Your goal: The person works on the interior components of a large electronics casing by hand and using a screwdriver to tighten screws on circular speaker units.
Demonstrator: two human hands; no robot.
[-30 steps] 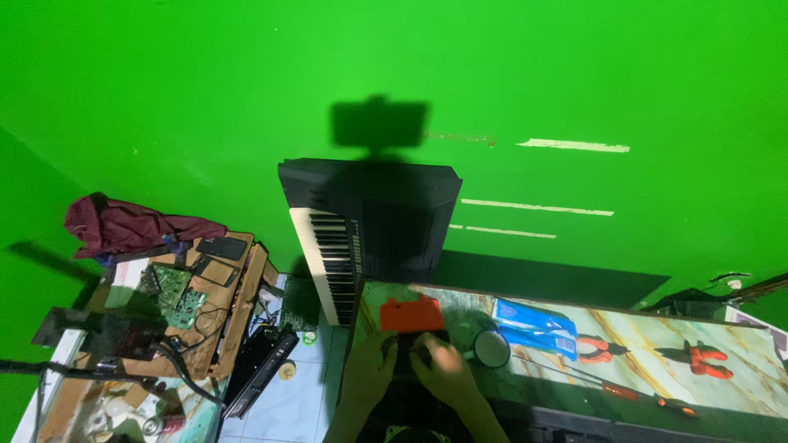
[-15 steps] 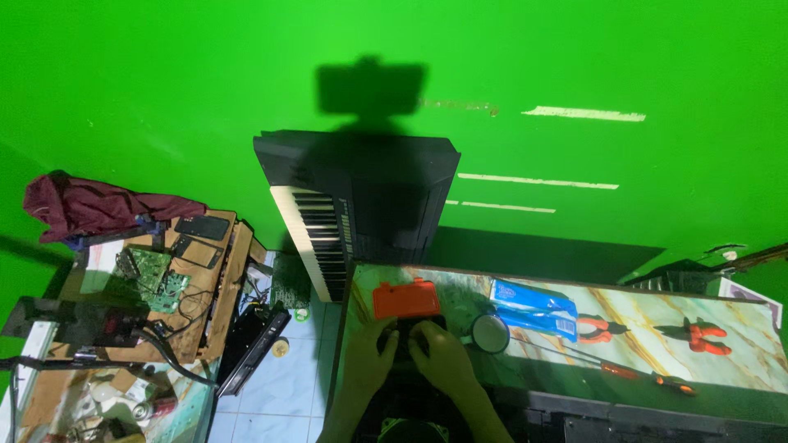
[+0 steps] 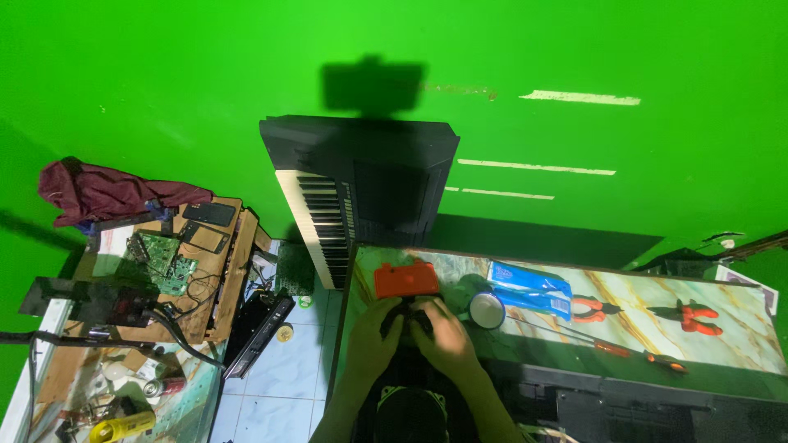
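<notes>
Both hands close around a small black object (image 3: 408, 316) at the near edge of the marbled table (image 3: 739, 336), just below an orange case (image 3: 406, 279). Left hand (image 3: 371, 340) cups it from the left with fingers curled; right hand (image 3: 446, 336) covers it from the right, knuckles up. Forearms run down out of view. Fingers hide most of the object, so its shape is unclear; only dark edges show between the hands.
</notes>
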